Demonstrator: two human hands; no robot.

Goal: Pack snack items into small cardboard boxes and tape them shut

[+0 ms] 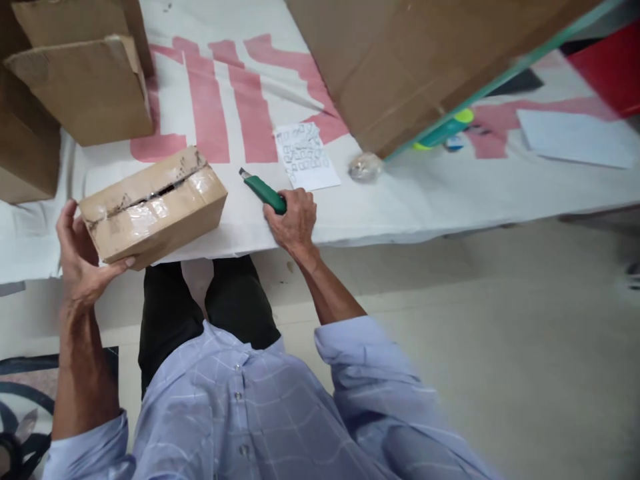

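A small cardboard box [155, 207], its top seam taped and partly split, sits at the table's front edge on the left. My left hand [83, 257] grips its left end, thumb along the lower front edge and fingers behind the end face. To the right of the box, my right hand [295, 217] is closed around a green box cutter [265, 193]. The cutter's short blade is out and points up and left, apart from the box. Beyond my right hand lies a white paper [307, 157] with small drawn shapes on it.
Open cardboard boxes [95, 90] stand at the back left. A large brown board or carton [400, 60] with a green edge takes up the back right. Near its corner lie a crumpled clear wad [365, 167], a teal-and-yellow cylinder [445, 130] and white sheets [575, 140]. White cloth with red print covers the table.
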